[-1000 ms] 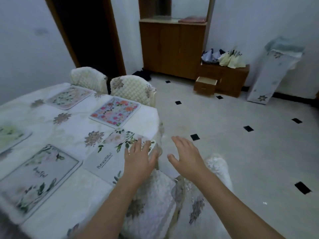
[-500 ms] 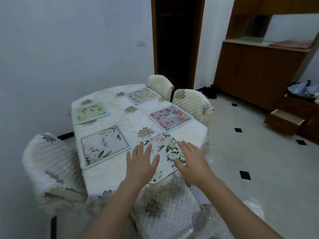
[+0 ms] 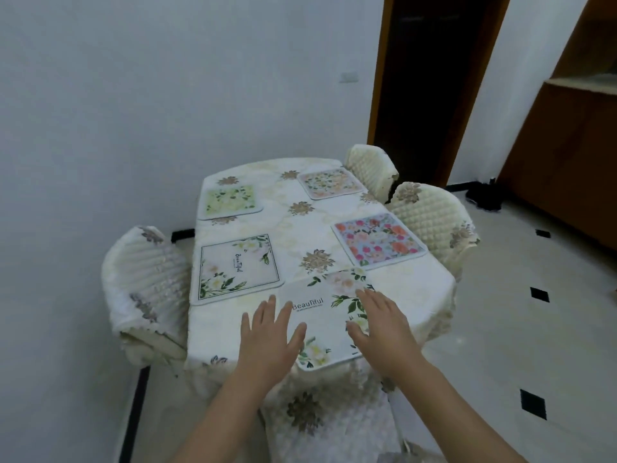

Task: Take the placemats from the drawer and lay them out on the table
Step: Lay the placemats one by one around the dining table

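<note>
Both hands now lie flat on the near placemat (image 3: pixel 325 315), and it sits square to the near edge of the counter (image 3: pixel 410 295) where half a second ago it lay turned at an angle. The view has also pulled back and swung left, so the open drawer seen earlier is out of sight. This near placemat is white with green leaves, pale flowers in its corners and the word "Beautiful" printed across it. The left hand (image 3: pixel 268 340) has its fingers spread wide and straight, pressing on the mat's left side. The right hand (image 3: pixel 380 324) is flat too, fingers straight and close together, pressing on the mat's right side. Neither hand grips anything. Four more placemats lie on the counter, well apart from each other: a white one with a dark border and leaves (image 3: pixel 237 267) on the left, a green one (image 3: pixel 230 200) at the far left, a pale pink one (image 3: pixel 330 182) at the far right, and a bright one with red and orange flowers (image 3: pixel 379 239) on the right. A flowered cloth covers the counter. Padded chairs (image 3: pixel 430 225) stand around it.
</note>
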Tool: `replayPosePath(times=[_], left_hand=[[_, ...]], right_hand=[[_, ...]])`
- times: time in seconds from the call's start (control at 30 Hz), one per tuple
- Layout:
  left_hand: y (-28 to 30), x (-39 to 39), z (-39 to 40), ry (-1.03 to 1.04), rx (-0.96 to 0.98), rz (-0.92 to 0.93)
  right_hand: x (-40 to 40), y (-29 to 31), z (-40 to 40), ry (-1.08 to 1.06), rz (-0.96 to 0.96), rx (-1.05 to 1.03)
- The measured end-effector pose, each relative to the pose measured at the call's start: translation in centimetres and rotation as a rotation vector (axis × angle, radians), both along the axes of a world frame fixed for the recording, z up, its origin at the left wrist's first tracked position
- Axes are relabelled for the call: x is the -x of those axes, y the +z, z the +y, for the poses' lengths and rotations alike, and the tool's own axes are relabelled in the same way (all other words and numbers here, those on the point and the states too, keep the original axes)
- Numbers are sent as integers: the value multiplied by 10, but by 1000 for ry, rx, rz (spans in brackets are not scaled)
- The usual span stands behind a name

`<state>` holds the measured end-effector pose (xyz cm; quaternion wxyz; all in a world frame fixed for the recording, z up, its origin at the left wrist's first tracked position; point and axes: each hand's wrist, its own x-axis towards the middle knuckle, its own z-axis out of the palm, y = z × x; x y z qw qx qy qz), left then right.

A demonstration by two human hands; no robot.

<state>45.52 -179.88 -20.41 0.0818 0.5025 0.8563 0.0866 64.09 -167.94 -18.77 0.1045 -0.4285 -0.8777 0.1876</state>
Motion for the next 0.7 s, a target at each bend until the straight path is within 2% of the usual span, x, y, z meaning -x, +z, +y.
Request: replayPosePath(times=[0.23, 0.37, 0.53, 0.7], left_hand=[[-4, -68, 26, 195, 14, -5], [-2, -103, 40, 223, 55, -9], [6, -108, 47, 278, 64, 50], [-9, -89, 56, 291, 94, 66]], right_hand=[[-39, -12, 57, 196, 3, 25], [-63, -7, 84, 260, -13, 10], [-61, -1, 109, 329, 11, -4], [-42, -22, 123, 350, -47, 65]])
